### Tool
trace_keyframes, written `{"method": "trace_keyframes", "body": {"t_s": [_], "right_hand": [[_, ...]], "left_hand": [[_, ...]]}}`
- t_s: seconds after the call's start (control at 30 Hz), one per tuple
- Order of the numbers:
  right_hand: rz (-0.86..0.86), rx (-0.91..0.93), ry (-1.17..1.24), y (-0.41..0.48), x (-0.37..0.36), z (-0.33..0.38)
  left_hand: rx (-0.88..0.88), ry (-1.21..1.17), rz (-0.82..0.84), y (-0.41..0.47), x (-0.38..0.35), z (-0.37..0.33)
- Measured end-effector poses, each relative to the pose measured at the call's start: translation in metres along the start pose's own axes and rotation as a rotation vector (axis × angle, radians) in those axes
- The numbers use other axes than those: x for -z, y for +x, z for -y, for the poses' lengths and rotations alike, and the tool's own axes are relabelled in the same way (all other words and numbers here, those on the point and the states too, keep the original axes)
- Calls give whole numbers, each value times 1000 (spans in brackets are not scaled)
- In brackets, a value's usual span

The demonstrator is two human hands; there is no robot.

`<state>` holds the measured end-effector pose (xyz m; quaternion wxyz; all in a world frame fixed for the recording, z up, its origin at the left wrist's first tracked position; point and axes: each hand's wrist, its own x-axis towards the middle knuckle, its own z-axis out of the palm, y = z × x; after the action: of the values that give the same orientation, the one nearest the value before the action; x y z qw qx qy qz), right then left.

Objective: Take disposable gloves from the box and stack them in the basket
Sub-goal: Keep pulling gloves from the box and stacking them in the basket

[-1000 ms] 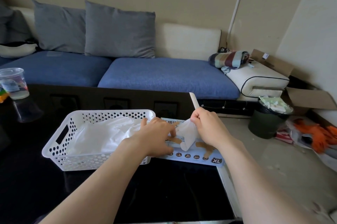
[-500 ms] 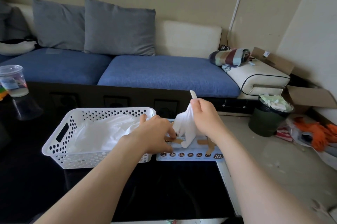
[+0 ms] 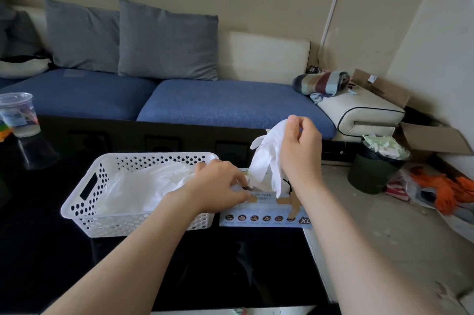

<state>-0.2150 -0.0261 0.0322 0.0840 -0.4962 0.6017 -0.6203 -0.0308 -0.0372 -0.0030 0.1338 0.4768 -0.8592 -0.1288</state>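
Right hand has risen, fingers pinched on a white disposable glove now hanging nearly clear above the glove box at the tabletop's right edge, left hand steadying the box with bent fingers, grip unclear; transfer left into the basket judged next

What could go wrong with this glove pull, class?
The glove hangs bunched from the right hand, so it may land crumpled in the basket. Its lower end is at the box opening, so another glove might follow. The box sits near the table edge; only the left hand steadies it.
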Motion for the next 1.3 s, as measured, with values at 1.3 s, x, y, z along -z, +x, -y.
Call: {"method": "trace_keyframes", "body": {"t_s": [1.3], "right_hand": [[256,-773,757,-12,-5,35]], "left_hand": [[-152,-667,-486,-5,17,-7]]}}
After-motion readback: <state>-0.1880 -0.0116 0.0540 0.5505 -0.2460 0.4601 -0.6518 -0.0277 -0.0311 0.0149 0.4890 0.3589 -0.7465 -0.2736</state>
